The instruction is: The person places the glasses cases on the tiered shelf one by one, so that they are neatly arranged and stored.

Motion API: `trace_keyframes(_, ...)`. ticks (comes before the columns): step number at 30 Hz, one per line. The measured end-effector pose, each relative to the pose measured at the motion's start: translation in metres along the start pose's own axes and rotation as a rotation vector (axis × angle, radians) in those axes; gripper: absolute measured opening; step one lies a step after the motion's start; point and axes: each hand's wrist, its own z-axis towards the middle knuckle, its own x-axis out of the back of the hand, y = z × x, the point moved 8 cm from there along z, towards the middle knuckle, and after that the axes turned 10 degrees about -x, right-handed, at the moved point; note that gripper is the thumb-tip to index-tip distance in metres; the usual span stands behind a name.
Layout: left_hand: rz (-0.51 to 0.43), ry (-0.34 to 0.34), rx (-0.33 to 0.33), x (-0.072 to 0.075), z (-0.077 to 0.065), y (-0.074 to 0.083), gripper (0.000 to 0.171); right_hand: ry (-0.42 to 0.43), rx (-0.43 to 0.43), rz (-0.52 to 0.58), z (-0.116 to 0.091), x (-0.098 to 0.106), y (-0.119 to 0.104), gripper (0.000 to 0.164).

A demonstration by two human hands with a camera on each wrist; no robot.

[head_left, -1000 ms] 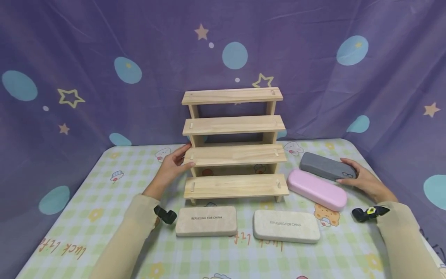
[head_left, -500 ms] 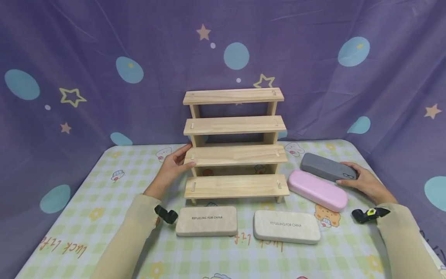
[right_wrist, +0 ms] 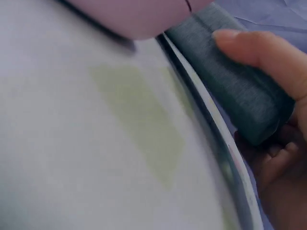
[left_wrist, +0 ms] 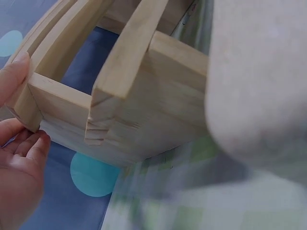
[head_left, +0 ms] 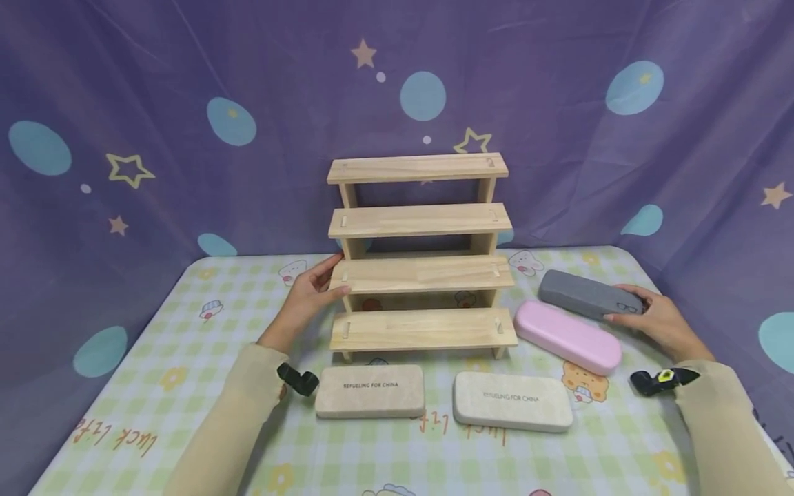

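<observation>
A four-tier wooden display shelf (head_left: 422, 274) stands mid-table, every tier bare. My left hand (head_left: 305, 303) grips the left end of its second board from the bottom. In the left wrist view, the thumb (left_wrist: 17, 72) lies on the board's top and the other fingers curl below. To the right, my right hand (head_left: 666, 320) holds the near right end of a grey glasses case (head_left: 586, 295) printed with a small glasses outline. The right wrist view has the thumb (right_wrist: 240, 45) over this grey case (right_wrist: 225, 72) and fingers curled at its lower end.
A pink glasses case (head_left: 567, 337) lies just in front of the grey one. Two pale cases marked "REFUELING FOR CHINA", a beige case (head_left: 370, 403) and an off-white case (head_left: 512, 413), lie before the shelf. Behind the checked tablecloth (head_left: 186, 358) hangs a purple curtain (head_left: 285, 69).
My right hand and the grey case's right end have shifted slightly to the right. The left hand keeps its grip on the shelf.
</observation>
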Motion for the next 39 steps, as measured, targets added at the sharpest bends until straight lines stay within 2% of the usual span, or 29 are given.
trace_keyframes(4, -0.015, 0.009, -0.004, 0.001, 0.001, 0.002, 0.069, 0.003, -0.005, 0.0, -0.003, 0.006, -0.006, 0.08)
trace_keyframes(9, -0.007, 0.021, -0.01, 0.002, 0.0, 0.004, 0.069, 0.017, -0.014, 0.034, -0.005, 0.016, -0.015, 0.076)
trace_keyframes(16, 0.016, 0.021, -0.002, 0.002, -0.001, 0.005, 0.069, 0.019, 0.05, 0.133, -0.006, 0.031, -0.038, 0.062)
trace_keyframes(24, 0.004, 0.029, 0.001, 0.004, -0.001, 0.001, 0.069, -0.038, 0.123, 0.262, -0.007, 0.046, -0.071, 0.058)
trace_keyframes(30, -0.004, 0.032, -0.006, 0.005, 0.0, 0.0, 0.069, 0.009, 0.175, 0.213, -0.007, 0.058, -0.098, 0.054)
trace_keyframes(39, 0.0, 0.013, -0.027, 0.001, 0.001, 0.001, 0.066, -0.039, 0.175, 0.226, -0.003, 0.059, -0.133, 0.053)
